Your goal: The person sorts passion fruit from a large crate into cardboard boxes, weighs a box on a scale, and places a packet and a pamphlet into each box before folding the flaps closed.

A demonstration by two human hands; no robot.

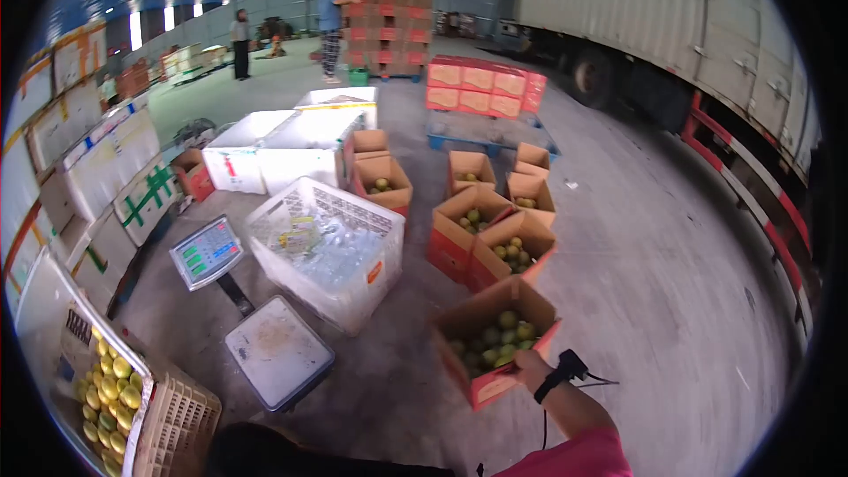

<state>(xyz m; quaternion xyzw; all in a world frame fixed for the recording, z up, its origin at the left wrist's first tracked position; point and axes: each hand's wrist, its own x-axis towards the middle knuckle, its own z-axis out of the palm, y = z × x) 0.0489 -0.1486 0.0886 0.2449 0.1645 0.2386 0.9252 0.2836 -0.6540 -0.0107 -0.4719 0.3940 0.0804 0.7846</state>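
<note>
My right hand (530, 369) is closed on the near right rim of an open red cardboard box (481, 391), its wrist wrapped in a black strap with a cable. Green round fruit (499, 337) fills the lower part of this box. My left hand does not show; a dark shape lies along the bottom edge. Left of the box, a floor scale (281, 352) stands with nothing on its plate, its display panel (207, 253) tilted up behind it. A white plastic crate (362, 294) beside the scale holds clear plastic packaging.
More open boxes with fruit (514, 253) stand behind the held one. Yellow-green fruit (110, 397) lies in a tilted white box at lower left. White foam boxes (115, 159) line the left. Two people (329, 26) stand far back. A truck (636, 18) is at right.
</note>
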